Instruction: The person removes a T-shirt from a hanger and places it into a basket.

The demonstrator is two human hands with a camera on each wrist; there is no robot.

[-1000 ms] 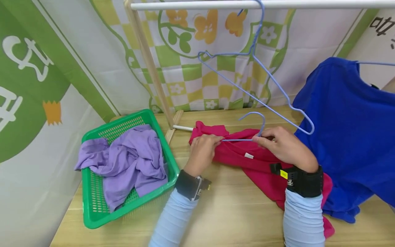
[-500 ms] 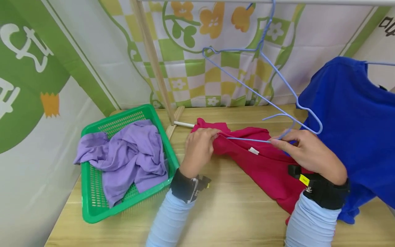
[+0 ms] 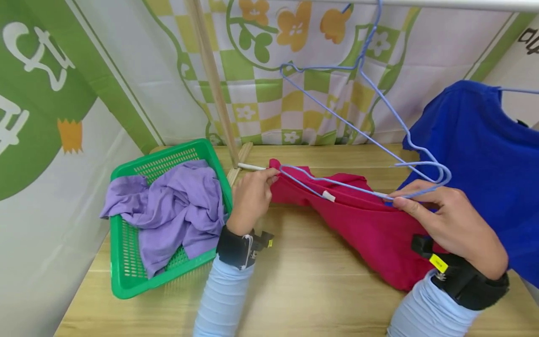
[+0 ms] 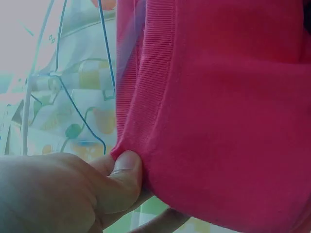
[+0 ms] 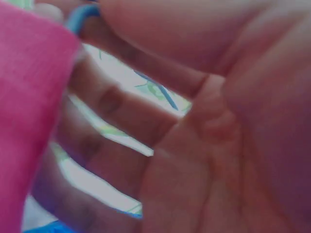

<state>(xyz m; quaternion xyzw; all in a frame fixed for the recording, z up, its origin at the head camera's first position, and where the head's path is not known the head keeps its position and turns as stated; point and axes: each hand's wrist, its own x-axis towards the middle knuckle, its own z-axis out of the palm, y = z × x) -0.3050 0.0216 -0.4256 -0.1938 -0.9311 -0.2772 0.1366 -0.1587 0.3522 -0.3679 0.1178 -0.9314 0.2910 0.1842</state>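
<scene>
A crimson shirt (image 3: 366,234) with a white label hangs bunched between the hands above the table. My left hand (image 3: 248,199) pinches its edge at the left end; in the left wrist view the thumb presses on the cloth beside a ribbed collar (image 4: 154,73). A light blue wire hanger (image 3: 349,181) lies along the neck opening, its left end above the cloth and its lower bar partly hidden in the shirt. My right hand (image 3: 459,227) pinches this hanger near the base of its hook. In the right wrist view, a bit of blue wire (image 5: 83,17) shows at the fingertips.
A green basket (image 3: 117,262) with a purple garment (image 3: 181,206) stands at left. Another blue hanger (image 3: 324,107) hangs from the white rail (image 3: 455,4). At right a blue shirt (image 3: 463,140) hangs. A wooden rack post (image 3: 212,79) rises behind my left hand.
The right hand has moved right and toward the person with the hanger, whose left end has come out of the cloth. The left hand has moved left, still holding the shirt's edge.
</scene>
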